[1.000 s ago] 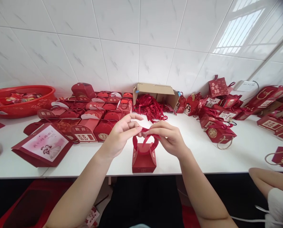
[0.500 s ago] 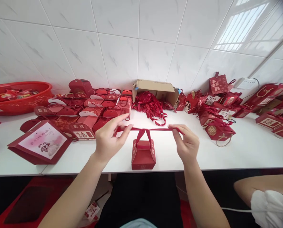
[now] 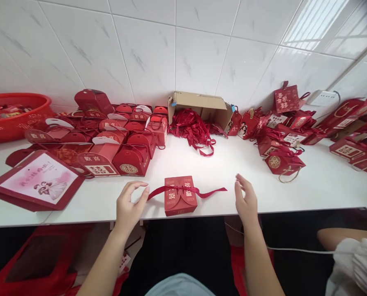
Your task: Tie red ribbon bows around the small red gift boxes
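A small red gift box (image 3: pixel 179 205) with gold lettering sits near the front edge of the white table. A dark red ribbon (image 3: pixel 206 194) crosses its top, gathered at the middle, its two tails lying out to the sides. Beside the left tail is my left hand (image 3: pixel 130 202), thumb and fingers curved apart; the tail's end passes close to the thumb, where contact is hard to make out. My right hand (image 3: pixel 245 199) hovers to the right, apart from the other tail, fingers loosely spread and holding nothing.
Rows of red gift boxes (image 3: pixel 130 158) and a larger picture box (image 3: pixel 40 181) stand at left, near a red basin (image 3: pixel 19 123). Behind are a cardboard box (image 3: pixel 198 100) and loose ribbons (image 3: pixel 189 127). More boxes (image 3: pixel 282 160) crowd the right; another person's arm (image 3: pixel 340 237) shows there.
The ribbon, held taut above the box before, now lies slack across its top. Both hands have come down and moved apart, letting the ribbon go. The box's flaps now lie flat on top.
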`<state>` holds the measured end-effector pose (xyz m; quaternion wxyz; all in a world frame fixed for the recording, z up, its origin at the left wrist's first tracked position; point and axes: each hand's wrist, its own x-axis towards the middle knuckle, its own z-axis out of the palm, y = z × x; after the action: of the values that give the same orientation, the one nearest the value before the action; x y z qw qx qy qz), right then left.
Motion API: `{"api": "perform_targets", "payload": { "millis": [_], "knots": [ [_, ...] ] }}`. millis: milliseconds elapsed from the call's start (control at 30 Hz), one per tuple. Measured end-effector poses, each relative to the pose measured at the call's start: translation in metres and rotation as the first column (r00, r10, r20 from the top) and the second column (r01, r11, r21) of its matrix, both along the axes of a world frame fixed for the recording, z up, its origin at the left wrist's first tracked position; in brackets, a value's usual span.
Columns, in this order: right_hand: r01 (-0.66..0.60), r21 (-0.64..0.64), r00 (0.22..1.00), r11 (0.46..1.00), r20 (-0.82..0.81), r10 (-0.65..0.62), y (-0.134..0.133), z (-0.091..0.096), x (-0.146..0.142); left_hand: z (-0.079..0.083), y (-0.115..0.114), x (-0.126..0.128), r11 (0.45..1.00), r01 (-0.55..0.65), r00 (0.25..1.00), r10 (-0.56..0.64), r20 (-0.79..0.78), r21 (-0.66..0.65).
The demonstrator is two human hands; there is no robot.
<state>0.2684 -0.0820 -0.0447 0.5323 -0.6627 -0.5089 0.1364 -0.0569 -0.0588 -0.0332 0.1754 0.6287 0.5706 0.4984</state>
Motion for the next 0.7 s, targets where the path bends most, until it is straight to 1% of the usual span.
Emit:
{"api": "perform_targets", "payload": {
  "millis": [67,100,167,233,300,367,467,500,533,600,667,700],
  "knots": [
    [-0.187,-0.012,0.982,0.982,-0.032,0.187,0.007,0.011,-0.02,0.01,0.0,0.015,0.987,0.132,0.977,-0.112,0.182,-0.097],
    [-0.286,-0.023,0.957,0.958,-0.047,0.285,0.011,0.014,-0.03,0.013,0.0,0.022,0.97,0.198,0.955,-0.158,0.251,-0.144],
    [-0.454,-0.054,0.889,0.889,-0.099,0.448,0.017,0.016,-0.048,0.018,0.0,0.032,0.927,0.3,0.92,-0.219,0.326,-0.225],
    [-0.567,-0.089,0.815,0.819,-0.2,0.543,0.022,0.014,-0.062,0.018,0.002,0.039,0.894,0.35,0.906,-0.247,0.344,-0.28],
    [-0.635,-0.126,0.753,0.762,-0.324,0.573,0.027,0.011,-0.07,0.016,0.005,0.042,0.878,0.361,0.905,-0.249,0.346,-0.313],
    [-0.685,-0.184,0.704,0.705,-0.414,0.577,0.029,0.009,-0.071,0.015,0.007,0.042,0.86,0.377,0.904,-0.261,0.339,-0.344],
    [-0.74,-0.265,0.66,0.618,-0.463,0.592,0.03,0.012,-0.067,0.017,0.008,0.039,0.811,0.41,0.909,-0.325,0.26,-0.418],
    [-0.755,-0.275,0.646,0.595,-0.469,0.603,0.029,0.014,-0.064,0.019,0.008,0.039,0.807,0.398,0.917,-0.335,0.217,-0.437],
    [-0.768,-0.27,0.631,0.581,-0.474,0.614,0.029,0.017,-0.062,0.021,0.007,0.038,0.815,0.374,0.928,-0.332,0.171,-0.443],
    [-0.775,-0.234,0.616,0.587,-0.486,0.62,0.027,0.022,-0.057,0.023,0.005,0.038,0.859,0.304,0.951,-0.297,0.083,-0.412],
    [-0.756,-0.21,0.627,0.62,-0.506,0.592,0.026,0.024,-0.052,0.024,0.004,0.038,0.9,0.245,0.967,-0.254,0.024,-0.359],
    [-0.742,-0.21,0.637,0.637,-0.518,0.571,0.027,0.024,-0.05,0.023,0.003,0.038,0.909,0.227,0.971,-0.239,0.008,-0.349]
  ]
}}
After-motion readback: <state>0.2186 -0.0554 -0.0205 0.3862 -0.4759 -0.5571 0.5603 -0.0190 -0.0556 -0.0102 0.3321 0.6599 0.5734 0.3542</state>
